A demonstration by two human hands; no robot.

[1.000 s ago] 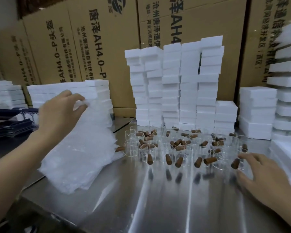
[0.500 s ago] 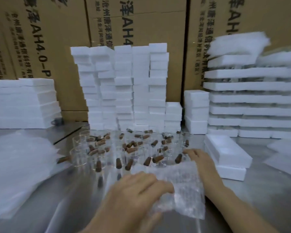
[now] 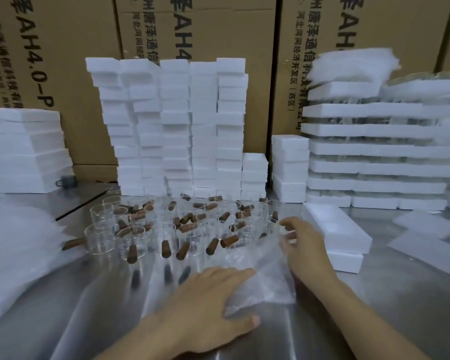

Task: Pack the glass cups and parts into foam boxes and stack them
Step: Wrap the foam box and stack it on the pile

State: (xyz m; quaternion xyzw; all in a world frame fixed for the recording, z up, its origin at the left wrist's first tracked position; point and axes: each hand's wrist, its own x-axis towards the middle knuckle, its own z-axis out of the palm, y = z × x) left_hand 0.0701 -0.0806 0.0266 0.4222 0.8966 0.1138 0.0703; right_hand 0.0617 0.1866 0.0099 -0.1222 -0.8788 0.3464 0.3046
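Left hand (image 3: 208, 305) flat, open, pressing a bubble-wrap sheet (image 3: 260, 279); right hand (image 3: 305, 246), grip unclear in blur, lies nearer the glass cups (image 3: 166, 231) just beyond on the steel surface (image 3: 379, 310).

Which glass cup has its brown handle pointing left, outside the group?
The front-left corner cup; only its handle sticks out past the cluster's left edge.

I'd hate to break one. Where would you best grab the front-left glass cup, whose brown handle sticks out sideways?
Probably by the brown handle, coming from the left: it juts out sideways from the glass cup, clear of the crowded neighbours, so fingers could close round it.
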